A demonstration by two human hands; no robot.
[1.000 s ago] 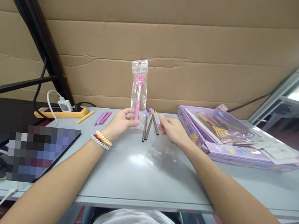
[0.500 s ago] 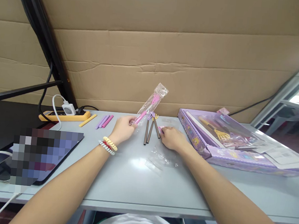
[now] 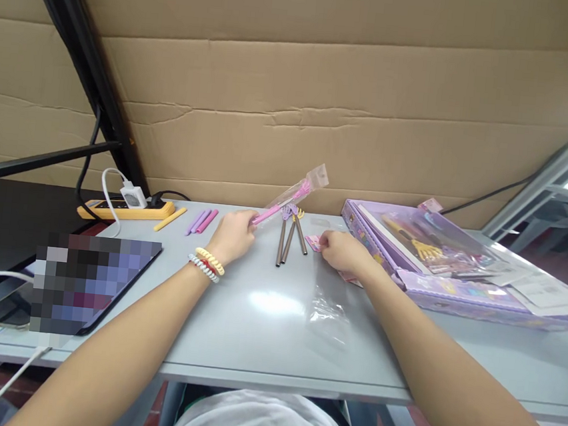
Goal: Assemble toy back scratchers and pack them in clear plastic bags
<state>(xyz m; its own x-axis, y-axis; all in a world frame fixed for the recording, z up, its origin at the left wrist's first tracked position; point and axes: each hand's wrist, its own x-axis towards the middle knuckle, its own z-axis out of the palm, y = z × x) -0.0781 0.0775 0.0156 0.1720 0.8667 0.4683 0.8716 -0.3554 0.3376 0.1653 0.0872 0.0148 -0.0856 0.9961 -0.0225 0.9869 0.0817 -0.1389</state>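
Note:
My left hand [image 3: 234, 236] is closed around the lower end of a pink back scratcher [image 3: 280, 207] that sits tilted inside a clear plastic sleeve [image 3: 316, 177]. Its small hand-shaped head points up and to the right. My right hand [image 3: 343, 251] is low over the table, fingers pinched on a clear plastic wrapper [image 3: 329, 311]. A pink printed card [image 3: 313, 243] shows at its fingertips, and more pink print peeks out beneath the palm. Between the hands lie several metal rods [image 3: 288, 241] with purple and yellow hand-shaped heads [image 3: 294, 212].
Yellow, purple and pink tubes [image 3: 201, 221] lie left, near a yellow power strip [image 3: 128, 209] with a white charger. A tablet [image 3: 122, 278] with a blurred screen rests at the left. On the right stands an open purple box [image 3: 393, 277] with packaged scratchers. Cardboard [image 3: 297, 80] backs the table.
My right hand has shifted a little right, dragging the clear wrapper along and uncovering the pink card. The sleeved scratcher in my left hand has tipped lower toward the right.

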